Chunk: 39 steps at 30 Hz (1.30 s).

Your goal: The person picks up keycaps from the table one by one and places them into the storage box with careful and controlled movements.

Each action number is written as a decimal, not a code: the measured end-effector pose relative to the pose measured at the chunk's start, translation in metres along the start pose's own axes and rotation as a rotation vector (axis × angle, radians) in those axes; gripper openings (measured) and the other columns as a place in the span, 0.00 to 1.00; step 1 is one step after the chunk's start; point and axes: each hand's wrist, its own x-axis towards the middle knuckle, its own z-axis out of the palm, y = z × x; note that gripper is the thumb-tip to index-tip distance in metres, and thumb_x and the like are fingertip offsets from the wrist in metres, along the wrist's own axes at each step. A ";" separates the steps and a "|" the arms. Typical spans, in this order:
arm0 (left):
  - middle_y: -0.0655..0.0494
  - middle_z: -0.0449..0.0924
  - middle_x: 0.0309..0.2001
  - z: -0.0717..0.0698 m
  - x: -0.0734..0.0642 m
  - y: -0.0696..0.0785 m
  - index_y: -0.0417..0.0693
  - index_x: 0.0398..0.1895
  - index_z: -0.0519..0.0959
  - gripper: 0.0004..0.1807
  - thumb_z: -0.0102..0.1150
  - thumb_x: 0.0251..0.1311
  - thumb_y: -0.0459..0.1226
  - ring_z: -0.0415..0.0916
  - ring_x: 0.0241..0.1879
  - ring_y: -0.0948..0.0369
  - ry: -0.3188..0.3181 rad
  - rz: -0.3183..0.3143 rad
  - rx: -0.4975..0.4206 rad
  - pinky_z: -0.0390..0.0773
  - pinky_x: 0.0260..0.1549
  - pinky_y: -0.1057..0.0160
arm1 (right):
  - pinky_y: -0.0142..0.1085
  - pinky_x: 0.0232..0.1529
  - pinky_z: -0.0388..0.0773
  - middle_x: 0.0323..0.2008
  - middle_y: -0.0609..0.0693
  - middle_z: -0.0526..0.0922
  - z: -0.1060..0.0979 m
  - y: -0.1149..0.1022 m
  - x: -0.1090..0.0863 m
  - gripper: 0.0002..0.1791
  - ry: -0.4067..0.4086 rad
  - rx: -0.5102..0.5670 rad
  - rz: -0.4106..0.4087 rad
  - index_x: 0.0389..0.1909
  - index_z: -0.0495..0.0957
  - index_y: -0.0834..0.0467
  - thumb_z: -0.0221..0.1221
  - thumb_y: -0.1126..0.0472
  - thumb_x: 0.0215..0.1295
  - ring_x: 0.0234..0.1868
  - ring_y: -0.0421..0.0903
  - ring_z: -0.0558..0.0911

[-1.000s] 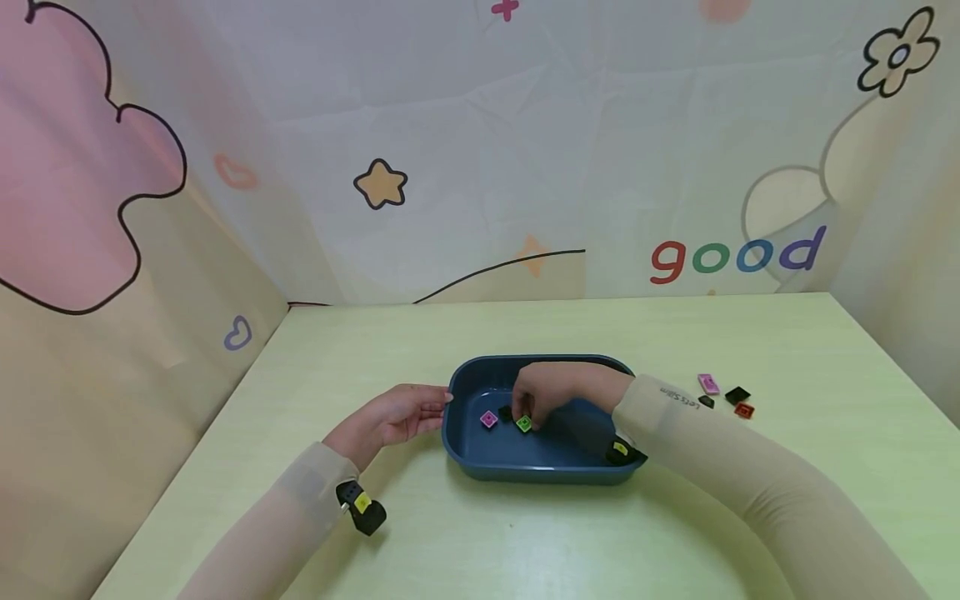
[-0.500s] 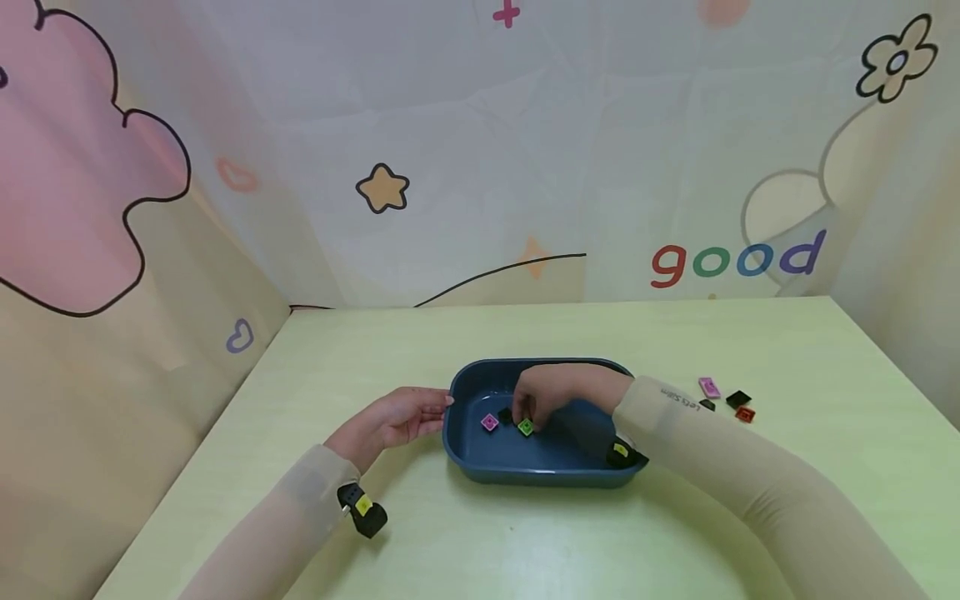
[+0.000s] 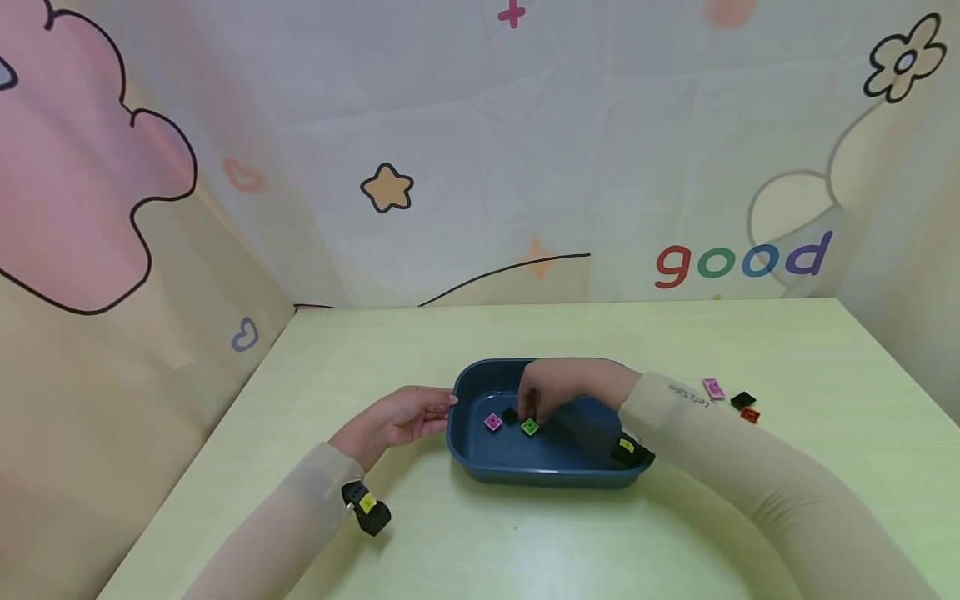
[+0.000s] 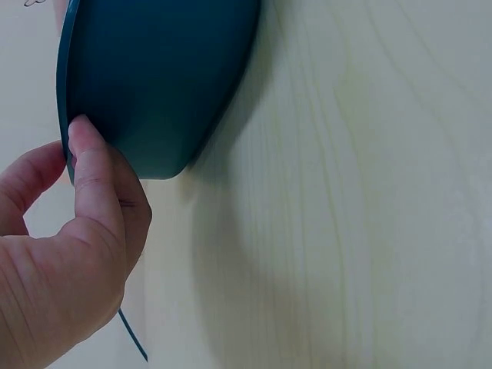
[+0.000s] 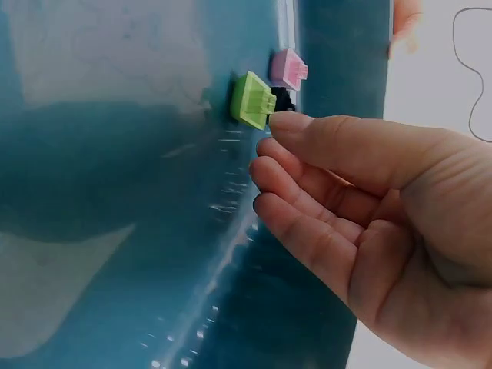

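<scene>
A blue plastic tray (image 3: 555,479) stands on the table. My left hand (image 3: 408,417) pinches its left rim between thumb and fingers, as the left wrist view also shows. My right hand (image 3: 551,387) reaches down inside the tray, its thumb and a finger at the sides of a green keycap (image 5: 252,100). That keycap lies stem up on the tray floor; the index finger is mostly hidden behind the thumb (image 5: 296,127). Close by in the tray are a pink keycap (image 3: 492,422), also stem up, and a black keycap (image 3: 510,415).
Right of the tray, on the table (image 3: 495,550), lie another pink keycap (image 3: 713,388), a black one (image 3: 743,400) and an orange-red one (image 3: 750,414). My right sleeve (image 3: 697,425) crosses the tray's right end. A printed cloth (image 3: 480,167) hangs behind the table.
Both hands hold their places at the tray. The head view has shifted slightly, and a small dark green keycap by the right sleeve has gone out of sight behind it.
</scene>
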 end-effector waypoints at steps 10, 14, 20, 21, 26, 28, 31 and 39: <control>0.59 0.84 0.33 -0.001 0.002 -0.001 0.31 0.69 0.70 0.23 0.51 0.76 0.34 0.83 0.31 0.69 -0.008 0.000 -0.008 0.86 0.35 0.75 | 0.37 0.51 0.87 0.46 0.54 0.89 -0.023 -0.007 -0.022 0.12 0.155 -0.032 -0.029 0.49 0.87 0.62 0.64 0.63 0.69 0.43 0.42 0.85; 0.59 0.84 0.33 -0.001 0.002 -0.001 0.31 0.69 0.69 0.23 0.51 0.75 0.34 0.83 0.31 0.69 -0.009 -0.001 -0.006 0.86 0.36 0.75 | 0.40 0.53 0.87 0.46 0.56 0.89 -0.034 -0.011 -0.037 0.12 0.243 -0.044 -0.039 0.50 0.86 0.63 0.63 0.62 0.70 0.44 0.45 0.86; 0.59 0.84 0.33 -0.001 0.002 -0.001 0.32 0.70 0.69 0.24 0.51 0.75 0.34 0.83 0.31 0.69 -0.008 -0.005 -0.007 0.86 0.35 0.75 | 0.41 0.51 0.88 0.45 0.56 0.89 -0.044 -0.014 -0.057 0.12 0.323 -0.024 -0.036 0.49 0.86 0.63 0.63 0.63 0.70 0.43 0.46 0.86; 0.59 0.84 0.33 -0.001 0.002 -0.001 0.32 0.70 0.69 0.24 0.51 0.75 0.34 0.83 0.31 0.69 -0.007 -0.006 -0.007 0.86 0.35 0.75 | 0.41 0.51 0.88 0.45 0.56 0.89 -0.046 -0.015 -0.060 0.12 0.334 -0.019 -0.031 0.49 0.86 0.63 0.63 0.63 0.70 0.43 0.47 0.86; 0.60 0.84 0.32 -0.001 0.002 -0.001 0.31 0.70 0.68 0.24 0.51 0.75 0.33 0.83 0.31 0.69 -0.020 0.004 -0.006 0.86 0.35 0.75 | 0.44 0.53 0.88 0.45 0.55 0.89 -0.050 -0.019 -0.078 0.12 0.389 -0.012 0.000 0.49 0.86 0.62 0.62 0.63 0.70 0.45 0.47 0.86; 0.60 0.84 0.32 -0.001 0.003 -0.001 0.31 0.70 0.68 0.24 0.51 0.75 0.33 0.83 0.30 0.69 -0.019 0.006 -0.007 0.86 0.35 0.75 | 0.45 0.53 0.88 0.45 0.55 0.89 -0.052 -0.021 -0.087 0.12 0.411 -0.016 0.003 0.49 0.86 0.62 0.62 0.62 0.70 0.45 0.47 0.87; 0.60 0.84 0.32 -0.001 0.003 -0.001 0.31 0.70 0.68 0.24 0.52 0.75 0.33 0.83 0.30 0.69 -0.017 0.002 -0.007 0.86 0.35 0.75 | 0.44 0.51 0.88 0.44 0.53 0.89 -0.053 -0.024 -0.103 0.11 0.445 -0.017 0.001 0.48 0.87 0.60 0.63 0.61 0.70 0.43 0.45 0.86; 0.59 0.85 0.32 -0.001 0.002 0.000 0.32 0.70 0.69 0.24 0.52 0.75 0.34 0.84 0.30 0.69 -0.003 -0.003 -0.005 0.86 0.35 0.75 | 0.46 0.49 0.88 0.43 0.48 0.89 -0.049 -0.018 -0.147 0.11 0.541 -0.019 0.033 0.48 0.87 0.57 0.65 0.59 0.68 0.43 0.44 0.87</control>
